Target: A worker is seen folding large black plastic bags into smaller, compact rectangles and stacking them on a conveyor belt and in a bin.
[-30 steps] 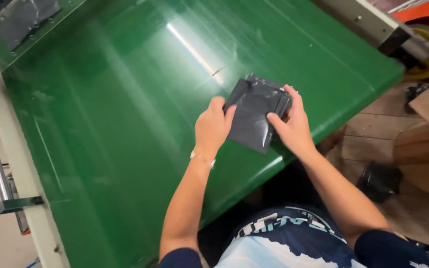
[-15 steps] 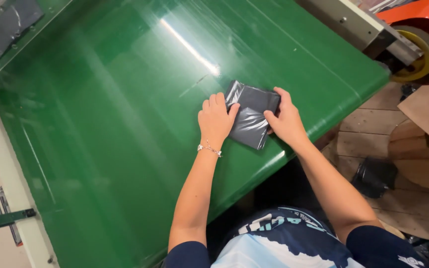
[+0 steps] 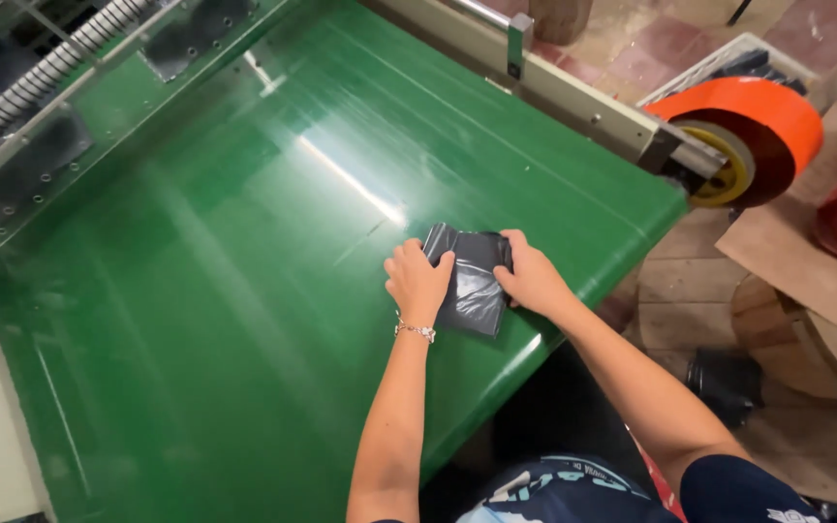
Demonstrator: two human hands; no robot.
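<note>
Head view: left hand (image 3: 418,281) and right hand (image 3: 532,278), fingers curled, pinch a glossy grey folded plastic bag (image 3: 472,281) on the smooth green belt (image 3: 244,291); orange roll (image 3: 748,131) at two o'clock.

A small stack of folded dark grey plastic bags (image 3: 472,278), roughly rectangular and glossy, is laid flat on the green conveyor belt (image 3: 244,291) near its front edge. It is pressed at its two sides by the left hand (image 3: 418,281) and the right hand (image 3: 532,276). No labels, signs or screens are seen.
</note>
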